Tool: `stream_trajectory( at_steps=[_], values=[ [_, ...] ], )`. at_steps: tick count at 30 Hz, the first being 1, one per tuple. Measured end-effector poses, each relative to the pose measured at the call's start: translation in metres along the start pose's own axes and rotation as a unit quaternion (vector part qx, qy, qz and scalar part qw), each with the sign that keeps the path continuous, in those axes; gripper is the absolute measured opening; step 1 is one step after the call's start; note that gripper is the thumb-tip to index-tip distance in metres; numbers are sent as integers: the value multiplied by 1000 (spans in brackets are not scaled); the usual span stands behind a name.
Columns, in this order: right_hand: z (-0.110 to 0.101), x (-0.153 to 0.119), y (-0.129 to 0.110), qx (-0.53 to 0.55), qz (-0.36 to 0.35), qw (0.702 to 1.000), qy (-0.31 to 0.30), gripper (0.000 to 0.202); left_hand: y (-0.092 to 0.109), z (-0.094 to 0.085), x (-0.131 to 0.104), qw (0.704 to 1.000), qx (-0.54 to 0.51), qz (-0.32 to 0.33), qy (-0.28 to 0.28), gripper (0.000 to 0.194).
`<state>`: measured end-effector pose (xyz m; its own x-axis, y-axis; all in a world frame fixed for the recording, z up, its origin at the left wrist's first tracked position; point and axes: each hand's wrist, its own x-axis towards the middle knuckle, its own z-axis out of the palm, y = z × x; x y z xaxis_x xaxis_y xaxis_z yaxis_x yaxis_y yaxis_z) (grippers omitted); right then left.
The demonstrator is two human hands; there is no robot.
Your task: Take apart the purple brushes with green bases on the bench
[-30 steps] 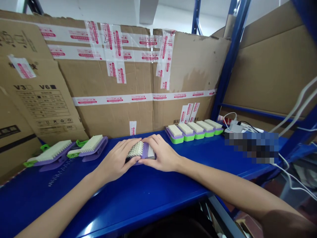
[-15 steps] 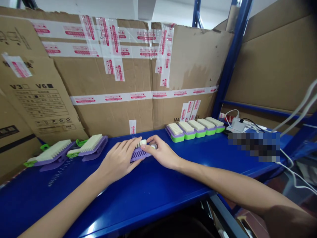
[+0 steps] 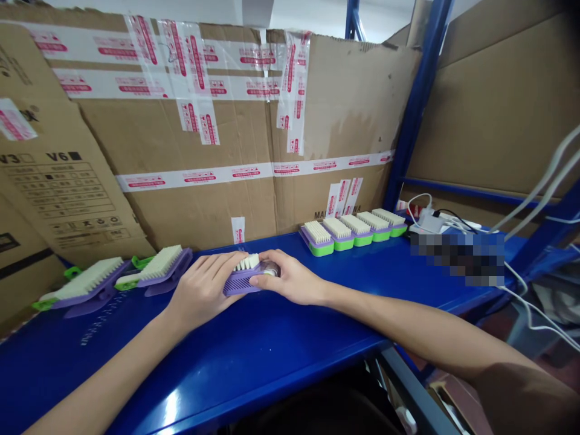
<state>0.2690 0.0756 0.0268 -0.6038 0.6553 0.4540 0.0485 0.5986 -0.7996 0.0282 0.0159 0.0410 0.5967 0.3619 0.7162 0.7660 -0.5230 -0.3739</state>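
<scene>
Between my two hands is a purple scrubbing brush (image 3: 240, 282) with cream bristles facing up and slotted ribs along its side. My left hand (image 3: 203, 290) wraps over its left end, fingers across the bristles. At the right end, my right hand (image 3: 290, 278) grips the brush by a clear, rounded part, thumb in front and fingers behind. The fingers hide much of both ends. Left of my left hand lie two purple and green brushes, a nearer one (image 3: 163, 266) and a farther one (image 3: 93, 281), bristles up, with purple flaps beneath.
Several springs (image 3: 102, 317) lie in a line on the blue table (image 3: 272, 356) at left. A row of purple-green brushes (image 3: 353, 232) stands at the back right, beside a white power strip (image 3: 428, 223) and cables. Taped cardboard (image 3: 217, 133) walls the back.
The view has shifted slightly, so everything sits a little farther left. My right thumb now lies lower on the brush, and more bristles and ribbed side show between my hands.
</scene>
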Motion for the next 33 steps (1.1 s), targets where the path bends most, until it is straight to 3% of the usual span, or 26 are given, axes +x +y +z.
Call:
stream_trajectory(
  at_steps=[5, 11, 15, 23, 33],
  values=[
    [-2, -1, -3, -12, -10, 1000, 4, 46, -3, -3, 2, 1000, -9, 6, 6, 48],
    [-9, -3, -18, 77, -11, 996, -38, 43, -18, -1, -11, 999, -36, -34, 4, 59],
    [-13, -5, -24, 24, -37, 999, -14, 40, -18, 2, -16, 993, -58, -103, -15, 66],
    [-14, -4, -15, -27, -38, 999, -18, 36, -16, 6, -17, 988, -84, -117, -46, 64],
    [-26, -5, -16, -163, -151, 974, -36, 35, -8, 5, -15, 963, -143, -216, -78, 67]
  ],
)
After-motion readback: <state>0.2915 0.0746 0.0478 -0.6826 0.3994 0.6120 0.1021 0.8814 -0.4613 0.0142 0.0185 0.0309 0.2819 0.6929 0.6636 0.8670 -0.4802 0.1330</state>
